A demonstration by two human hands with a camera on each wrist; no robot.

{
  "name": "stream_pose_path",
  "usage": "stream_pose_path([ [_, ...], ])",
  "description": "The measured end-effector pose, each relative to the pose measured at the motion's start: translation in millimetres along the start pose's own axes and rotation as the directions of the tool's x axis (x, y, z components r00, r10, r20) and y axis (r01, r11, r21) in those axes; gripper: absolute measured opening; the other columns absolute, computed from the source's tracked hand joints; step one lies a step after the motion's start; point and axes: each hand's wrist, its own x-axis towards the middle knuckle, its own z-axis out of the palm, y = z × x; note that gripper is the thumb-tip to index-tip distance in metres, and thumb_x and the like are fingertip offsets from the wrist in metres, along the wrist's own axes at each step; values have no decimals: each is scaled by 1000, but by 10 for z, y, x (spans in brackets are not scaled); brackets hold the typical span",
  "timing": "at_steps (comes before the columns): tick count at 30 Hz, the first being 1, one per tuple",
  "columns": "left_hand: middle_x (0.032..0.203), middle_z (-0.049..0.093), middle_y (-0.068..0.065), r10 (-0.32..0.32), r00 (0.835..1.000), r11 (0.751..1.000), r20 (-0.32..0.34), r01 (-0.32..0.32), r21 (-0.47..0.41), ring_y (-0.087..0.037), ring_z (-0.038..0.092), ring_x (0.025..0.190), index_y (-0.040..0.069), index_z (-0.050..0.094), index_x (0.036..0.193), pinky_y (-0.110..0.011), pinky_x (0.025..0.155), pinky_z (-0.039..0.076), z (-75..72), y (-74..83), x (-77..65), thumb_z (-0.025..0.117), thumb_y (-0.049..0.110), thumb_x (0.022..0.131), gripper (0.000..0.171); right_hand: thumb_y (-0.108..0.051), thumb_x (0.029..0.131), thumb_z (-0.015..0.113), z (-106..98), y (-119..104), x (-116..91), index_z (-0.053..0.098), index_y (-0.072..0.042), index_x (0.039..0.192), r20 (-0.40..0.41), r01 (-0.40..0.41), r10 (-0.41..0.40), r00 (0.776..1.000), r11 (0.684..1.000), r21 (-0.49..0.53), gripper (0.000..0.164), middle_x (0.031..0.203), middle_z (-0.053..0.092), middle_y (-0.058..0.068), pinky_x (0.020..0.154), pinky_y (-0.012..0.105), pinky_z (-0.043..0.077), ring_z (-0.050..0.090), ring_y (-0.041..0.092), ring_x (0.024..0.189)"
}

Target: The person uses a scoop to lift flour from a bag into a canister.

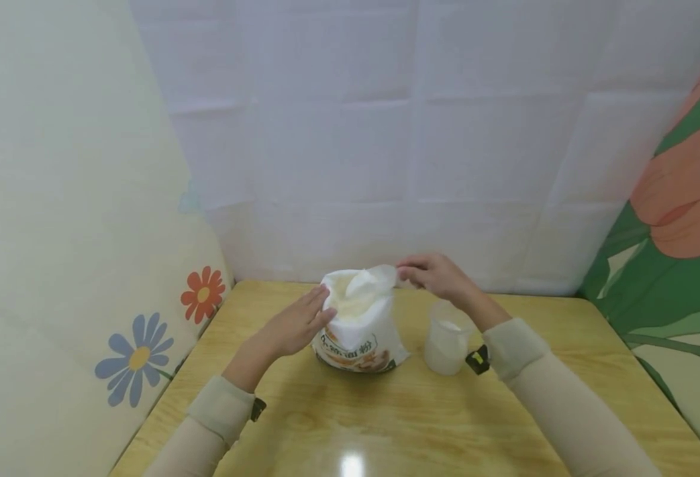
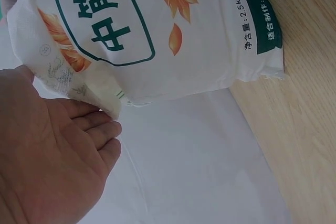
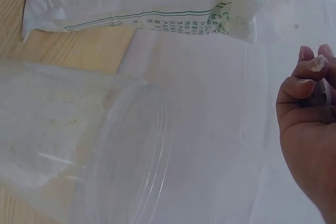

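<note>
An open white flour bag stands on the table, pale flour showing in its mouth. My left hand rests against the bag's left rim with fingers extended. In the left wrist view, the bag's edge overlaps some of the left fingers. My right hand, raised at the bag's right side, grips the handle of a whitish translucent scoop held over the mouth. Curled fingers largely hide that handle in the right wrist view. Below the right forearm stands a clear plastic measuring jug with white flour inside.
The wooden table ends at a white cloth backdrop. Flower-printed panels flank it on both sides. The jug stands close to the right of the bag.
</note>
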Motion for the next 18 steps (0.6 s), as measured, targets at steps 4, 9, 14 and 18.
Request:
stream_pose_path([
  [4,169,11,-11,2,1000,1000,0,-2,2,-29,10,156,2,17,161,-46,127,14,4,8,3,24,53,110,73,-28,104,60,-62,-1,-45,68,-1,128,-10,-15,16,1000,999,32,37,95,68,8,73,35,53,57,22,79],
  [9,169,11,-11,0,1000,1000,-2,0,-2,-28,10,156,2,18,161,-46,127,13,14,16,2,25,53,110,72,-28,104,60,-144,25,-100,68,-1,128,-30,-20,21,999,999,47,37,94,66,8,72,35,52,54,20,77],
  [14,169,11,-10,2,1000,1000,-4,-2,-1,-28,10,156,3,17,161,-47,127,14,26,17,5,25,53,109,72,-27,104,60,-205,68,-167,70,-1,125,-43,-27,29,999,998,50,35,90,63,6,72,33,53,52,18,73],
  [18,169,10,-10,4,1000,1000,-6,-4,4,-28,9,156,3,17,161,-48,127,14,32,9,9,24,53,109,73,-27,104,60,-244,93,-229,70,-2,125,-56,-42,44,997,998,46,34,90,65,6,72,31,53,54,18,75],
])
